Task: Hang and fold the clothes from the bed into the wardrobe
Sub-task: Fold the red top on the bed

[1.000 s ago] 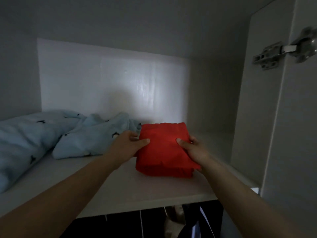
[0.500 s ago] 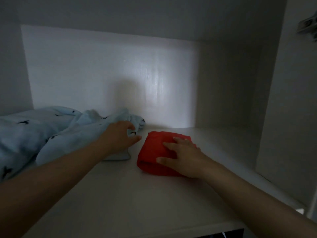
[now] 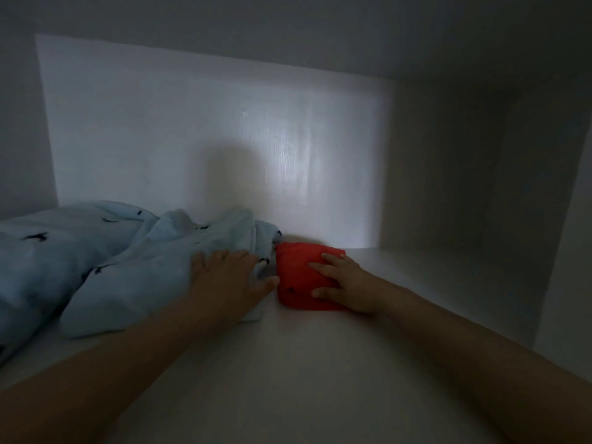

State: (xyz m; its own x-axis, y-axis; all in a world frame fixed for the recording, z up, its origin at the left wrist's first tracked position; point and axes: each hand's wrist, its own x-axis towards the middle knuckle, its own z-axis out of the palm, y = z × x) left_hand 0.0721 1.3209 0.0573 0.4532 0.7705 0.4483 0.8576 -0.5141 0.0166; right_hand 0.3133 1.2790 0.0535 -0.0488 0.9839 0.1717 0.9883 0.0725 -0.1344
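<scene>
Head view: I see the red bundle point(image 3: 298, 274) folded on the wardrobe shelf point(image 3: 288, 363), near the back wall, touching the blue garment point(image 3: 128, 267). Right hand point(image 3: 346, 285) lies flat on it, fingers straight, likely seating it. Left hand point(image 3: 229, 277), also flat, presses the blue garment, probably to keep room.

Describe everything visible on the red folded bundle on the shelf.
The red folded cloth bundle is a compact, puffy, soft-looking fabric packet, lying flat on the white wardrobe shelf near the back panel. The right hand rests flat on top, fingers spread, covering its right side. Its left edge sits beside the light blue printed garment; whether they touch is unclear.
</scene>
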